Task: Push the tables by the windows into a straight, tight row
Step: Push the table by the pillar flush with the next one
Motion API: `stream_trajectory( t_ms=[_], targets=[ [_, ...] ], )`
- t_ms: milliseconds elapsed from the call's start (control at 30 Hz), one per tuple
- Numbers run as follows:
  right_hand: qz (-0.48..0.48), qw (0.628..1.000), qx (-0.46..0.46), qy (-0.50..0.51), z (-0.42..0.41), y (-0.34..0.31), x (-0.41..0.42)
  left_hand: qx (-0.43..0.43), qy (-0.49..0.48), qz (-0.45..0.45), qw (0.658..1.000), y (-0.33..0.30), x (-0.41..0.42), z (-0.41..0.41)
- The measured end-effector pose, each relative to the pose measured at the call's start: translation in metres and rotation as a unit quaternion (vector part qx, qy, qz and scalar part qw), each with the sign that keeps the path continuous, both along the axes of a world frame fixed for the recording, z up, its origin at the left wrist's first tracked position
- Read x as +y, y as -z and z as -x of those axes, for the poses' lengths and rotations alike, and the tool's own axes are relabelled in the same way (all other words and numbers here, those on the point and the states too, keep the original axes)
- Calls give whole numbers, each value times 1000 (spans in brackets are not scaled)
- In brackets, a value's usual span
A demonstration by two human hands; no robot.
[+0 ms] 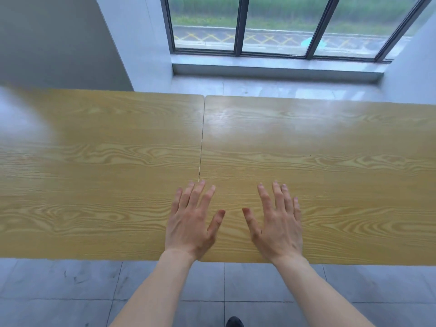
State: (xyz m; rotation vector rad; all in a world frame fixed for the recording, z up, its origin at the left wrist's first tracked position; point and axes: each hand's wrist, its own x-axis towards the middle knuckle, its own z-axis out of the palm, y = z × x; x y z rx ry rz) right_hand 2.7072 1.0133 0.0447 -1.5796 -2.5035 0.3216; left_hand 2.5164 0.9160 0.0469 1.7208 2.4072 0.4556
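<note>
Below the window [278,27], two wooden tables stand end to end, the left table [94,173] and the right table [342,173] meeting at a thin seam [201,142] that runs away from the person. The tops look nearly touching along that seam, though the left table's far edge sits a shade nearer the window than the right one's, so the row is probably not yet quite straight.

To finish the step well, the person would likely do best to press down just enough for the palms to grip the wood, then slide the right table toward the window until its far corner matches its neighbour's, watching the seam so that it does not open. Pushing near the seam, as the hands are placed, should let small corrections be felt at once; a hard shove could skew the table or scrape its legs on the tiled floor [59,291].

Both hands are spread wide and flat with straight fingers, holding nothing. The left hand [192,223] lies over the near end of the seam, seemingly bridging both tops. The right hand [278,225] lies on the right table just beside it.
</note>
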Motion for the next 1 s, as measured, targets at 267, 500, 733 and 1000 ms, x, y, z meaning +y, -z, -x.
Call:
stream_trajectory(
  t_ms=[267, 500, 733, 1000],
  targets=[
    [3, 999, 7, -53, 87, -96, -29, 5, -47, -10, 999, -99, -48, 96],
    [-30, 997, 0, -77, 198, -182, -110, 24, -74, -55, 995, -185, -148, 220],
    [-70, 988, 32, -130, 361, -254, -224, 49, -144, -107, 983, -263, -291, 374],
    [-109, 961, 75, -245, 569, -295, -326, 88, -257, -132, 953, -298, -453, 533]
  ],
)
